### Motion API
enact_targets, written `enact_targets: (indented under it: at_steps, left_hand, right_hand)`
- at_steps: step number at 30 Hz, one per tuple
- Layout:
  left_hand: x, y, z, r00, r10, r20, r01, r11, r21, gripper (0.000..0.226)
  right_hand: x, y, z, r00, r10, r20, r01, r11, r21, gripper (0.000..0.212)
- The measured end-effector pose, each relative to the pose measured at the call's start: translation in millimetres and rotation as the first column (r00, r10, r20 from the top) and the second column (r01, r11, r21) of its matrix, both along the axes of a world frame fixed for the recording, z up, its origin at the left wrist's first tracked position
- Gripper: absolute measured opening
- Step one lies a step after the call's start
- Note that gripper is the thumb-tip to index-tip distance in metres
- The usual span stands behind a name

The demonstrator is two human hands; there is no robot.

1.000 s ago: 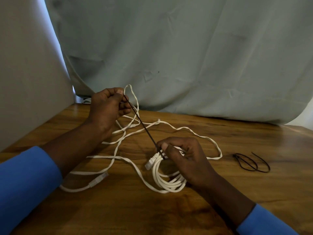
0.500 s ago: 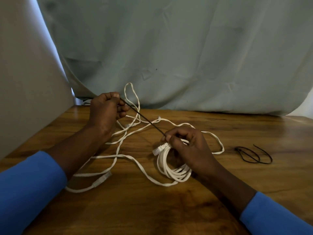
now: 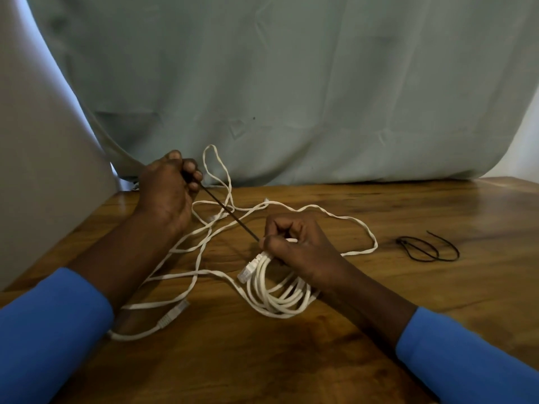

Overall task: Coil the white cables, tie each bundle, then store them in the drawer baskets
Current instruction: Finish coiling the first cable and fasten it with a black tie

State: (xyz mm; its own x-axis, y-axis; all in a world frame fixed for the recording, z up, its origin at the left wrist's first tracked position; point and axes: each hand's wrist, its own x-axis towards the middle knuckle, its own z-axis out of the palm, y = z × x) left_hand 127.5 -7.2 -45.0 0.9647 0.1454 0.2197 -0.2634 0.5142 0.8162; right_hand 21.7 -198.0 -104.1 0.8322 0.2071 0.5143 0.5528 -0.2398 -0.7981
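white cable (image 3: 271, 290) | coiled, gripped by right hand (image 3: 294, 246) | tail loose

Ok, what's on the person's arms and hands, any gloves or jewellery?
Plain bright blue long sleeves on both arms: left sleeve, right sleeve, ending mid-forearm. The left hand and right hand are bare: no gloves, rings or watch visible.

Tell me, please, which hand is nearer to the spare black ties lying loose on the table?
Right. The right hand, gripping the coiled cable, sits just left of the spare ties; the left hand, holding a black tie, is much farther left.
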Motion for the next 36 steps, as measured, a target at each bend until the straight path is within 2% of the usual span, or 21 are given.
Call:
enact_targets:
  at_steps: [2, 5, 9, 17, 24, 27, 31, 34, 36]
  left_hand:
    - [4, 3, -3, 0.999, 0.025, -0.019, -0.025, 1.000, 0.008, 0.032]
    - [9, 12, -10, 0.998, 0.027, -0.060, -0.025, 0.999, 0.025, 0.025]
    - [10, 16, -17, 0.996, 0.027, -0.080, -0.022, 0.997, 0.072, 0.019]
    - [9, 13, -17, 0.995, 0.101, 0.005, -0.101, 0.981, 0.166, 0.017]
    - [10, 15, -11, 0.987, 0.155, 0.038, -0.159, 0.973, 0.166, 0.017]
    - [11, 15, -14, 0.987, 0.159, 0.022, -0.160, 0.970, 0.181, 0.017]
    - [10, 12, -14, 0.989, 0.142, 0.031, -0.145, 0.969, 0.198, 0.017]
    - [9, 11, -13, 0.987, 0.149, 0.066, -0.161, 0.955, 0.248, 0.018]
    - [8, 10, -15, 0.976, 0.184, 0.112, -0.212, 0.918, 0.336, 0.021]
  right_hand:
    - [1, 1, -1, 1.000, -0.003, 0.016, 0.003, 1.000, 0.001, 0.036]
    - [-2, -5, -4, 0.999, -0.031, 0.009, 0.031, 0.999, 0.028, 0.021]
    - [-2, -10, -6, 0.996, -0.085, -0.024, 0.086, 0.995, 0.051, 0.017]
    - [-4, -14, -2, 0.988, -0.121, -0.091, 0.127, 0.990, 0.064, 0.014]
    - [-10, -6, 0, 0.988, 0.001, -0.152, 0.017, 0.993, 0.120, 0.016]
    - [-11, -2, 0, 0.994, 0.012, -0.111, 0.001, 0.993, 0.114, 0.019]
    - [-10, -1, -1, 0.995, -0.080, 0.063, 0.084, 0.995, -0.059, 0.027]
    - [-4, -8, -2, 0.951, -0.135, 0.279, 0.193, 0.962, -0.191, 0.013]
    - [-3, -9, -3, 0.954, -0.135, 0.267, 0.190, 0.963, -0.191, 0.006]
